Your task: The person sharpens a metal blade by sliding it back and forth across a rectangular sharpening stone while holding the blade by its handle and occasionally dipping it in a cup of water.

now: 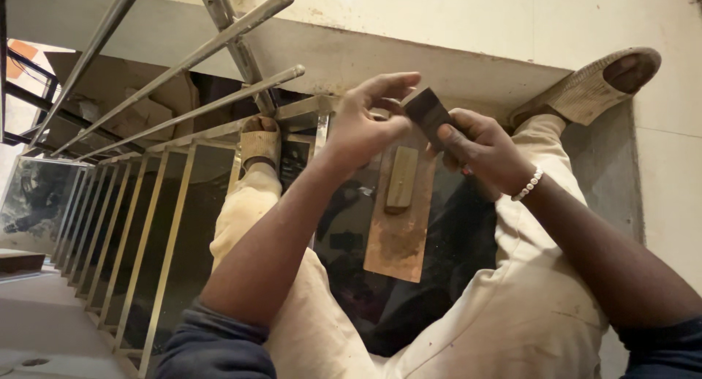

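Gripping one small dark flat block (430, 115), held up between both hands above the lap.

One block, pinched at its lower end by the right hand (479, 148), whose fingers are closed around it; a single white bead bracelet (528, 185) circles that wrist. The left hand (365, 123) touches the block's upper edge with its fingertips, the other fingers spread and loosely curled. Just below lies one brown rectangular board (401, 225) with a single wooden handle (401, 178) on it, resting on dark glossy steps. Two sandalled feet (261, 141) show, one on either side. Metal railing bars (183, 64) cross the upper left; the forearms hide part of the pale trousers (534, 306).
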